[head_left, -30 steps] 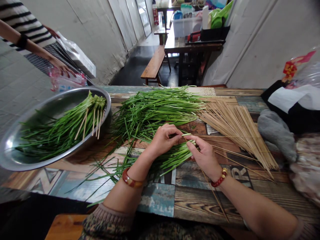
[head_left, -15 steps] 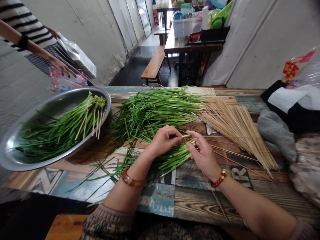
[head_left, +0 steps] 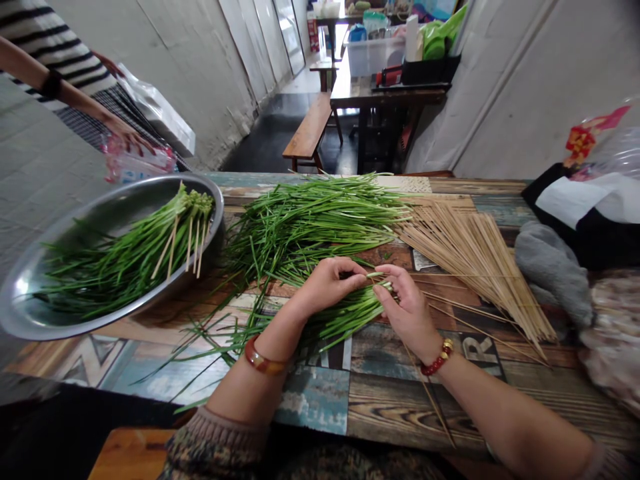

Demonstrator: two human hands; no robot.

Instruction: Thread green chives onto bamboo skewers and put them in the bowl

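My left hand [head_left: 333, 283] pinches a garlic chive stalk [head_left: 374, 274] near its pale end. Closed around the pale ends of a small bunch of chives [head_left: 350, 317] is my right hand [head_left: 404, 300], its index fingertip close to that same stalk. A thin bamboo skewer [head_left: 434, 399] slants from beneath the right hand toward the table's near edge; its upper part is hidden by the fingers. Behind my hands lies a large heap of loose chives [head_left: 320, 213]. To its right spreads a pile of bamboo skewers [head_left: 480, 260].
At left, a steel basin [head_left: 20, 327] holds chives threaded on several skewers [head_left: 189, 243]. A person's hand [head_left: 125, 133] beyond it grips a pink-and-clear plastic bag [head_left: 137, 165]. A grey cloth [head_left: 550, 267] and a bulging plastic bag [head_left: 615, 340] sit at right.
My left hand has shifted slightly right and down, bringing the pinched stalk closer to the bunch. The right hand stays almost where it was, its index finger lowered a little.
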